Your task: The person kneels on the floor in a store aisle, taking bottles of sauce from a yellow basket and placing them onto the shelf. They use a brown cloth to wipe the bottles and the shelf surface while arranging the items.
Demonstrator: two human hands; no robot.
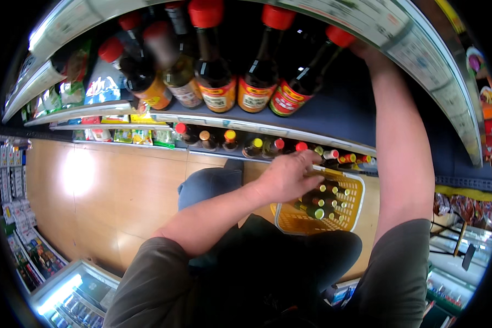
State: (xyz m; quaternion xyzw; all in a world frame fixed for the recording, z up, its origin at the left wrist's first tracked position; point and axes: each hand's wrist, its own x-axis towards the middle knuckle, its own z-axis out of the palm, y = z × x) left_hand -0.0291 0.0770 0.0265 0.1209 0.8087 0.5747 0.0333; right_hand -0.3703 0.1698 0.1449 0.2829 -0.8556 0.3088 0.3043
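My left hand (291, 176) hovers above the left edge of a yellow plastic basket (354, 205), fingers spread and nothing in them. Several small bottles (320, 201) stand or lean in the basket. My right hand (363, 50) reaches into the upper shelf beside the red cap of a tilted sauce bottle (291, 97); the shelf edge and shadow hide most of its fingers, so its grip cannot be made out. To that bottle's left stand an upright red-capped sauce bottle (256, 92), another like it (216, 92), and several more, some blurred.
A label rail (365, 20) curves above the hands. The lower shelf edge (246, 125) runs over a row of capped bottles (252, 147). Seasoning packets (139, 136) lie at left. My knee (207, 186) is beside the basket, over the tiled floor (127, 188). A lit display case (74, 295) is at lower left.
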